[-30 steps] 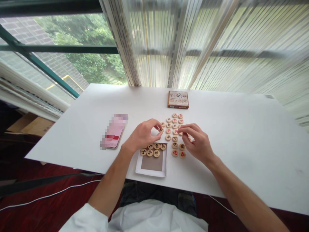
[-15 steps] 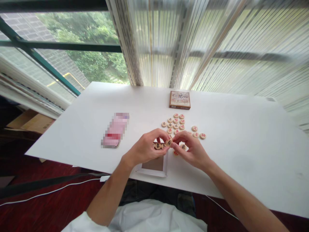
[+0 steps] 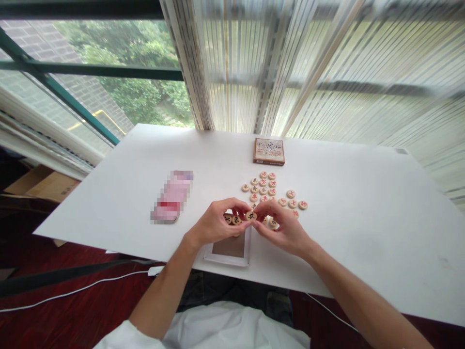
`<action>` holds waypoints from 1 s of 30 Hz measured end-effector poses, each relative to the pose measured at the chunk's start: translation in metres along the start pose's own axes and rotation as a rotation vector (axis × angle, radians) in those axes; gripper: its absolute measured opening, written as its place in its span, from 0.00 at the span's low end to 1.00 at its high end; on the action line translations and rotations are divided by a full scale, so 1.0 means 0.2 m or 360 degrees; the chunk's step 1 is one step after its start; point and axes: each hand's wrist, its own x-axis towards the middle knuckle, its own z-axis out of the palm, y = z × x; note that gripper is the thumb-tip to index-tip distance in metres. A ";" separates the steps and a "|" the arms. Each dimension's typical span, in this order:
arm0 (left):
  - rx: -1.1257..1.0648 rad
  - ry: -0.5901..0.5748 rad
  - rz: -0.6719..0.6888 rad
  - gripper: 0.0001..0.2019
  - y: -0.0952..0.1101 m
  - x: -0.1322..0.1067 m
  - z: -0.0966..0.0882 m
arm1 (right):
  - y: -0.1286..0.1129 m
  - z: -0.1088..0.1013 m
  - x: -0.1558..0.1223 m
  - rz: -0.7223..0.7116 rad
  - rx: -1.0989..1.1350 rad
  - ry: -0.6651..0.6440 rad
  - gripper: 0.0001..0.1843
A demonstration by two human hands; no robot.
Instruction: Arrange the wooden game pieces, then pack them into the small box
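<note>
My left hand [image 3: 217, 225] and my right hand [image 3: 281, 228] meet over the far edge of a shallow white box tray [image 3: 229, 257]. Both pinch the same round wooden chess piece [image 3: 250, 215] with a black character. Black-marked pieces [image 3: 236, 219] lie in the tray's far row, partly hidden by my left fingers. Several loose pieces with red and black characters [image 3: 266, 187] are spread on the white table [image 3: 363, 218] just beyond my hands.
A small printed box lid [image 3: 269, 151] lies further back on the table. A phone [image 3: 171, 196] rests to the left. A window and striped curtain stand behind the table. Cardboard boxes [image 3: 39, 183] and a white cable [image 3: 72, 291] lie on the dark floor.
Both hands drew back from the loose pieces toward the tray. They came together on one black-marked piece and now hold it at the tray's far edge.
</note>
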 end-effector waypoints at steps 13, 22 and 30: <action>0.0022 0.0005 0.0034 0.13 0.00 -0.01 -0.02 | -0.02 -0.01 0.00 -0.0104 -0.0128 -0.0053 0.09; 0.0292 0.0035 0.0209 0.14 0.02 -0.03 -0.05 | -0.02 -0.02 0.01 -0.0121 -0.0100 -0.0083 0.10; 0.0643 0.0032 0.0198 0.20 0.00 -0.13 -0.09 | 0.01 -0.02 0.01 -0.0063 -0.0135 -0.0022 0.13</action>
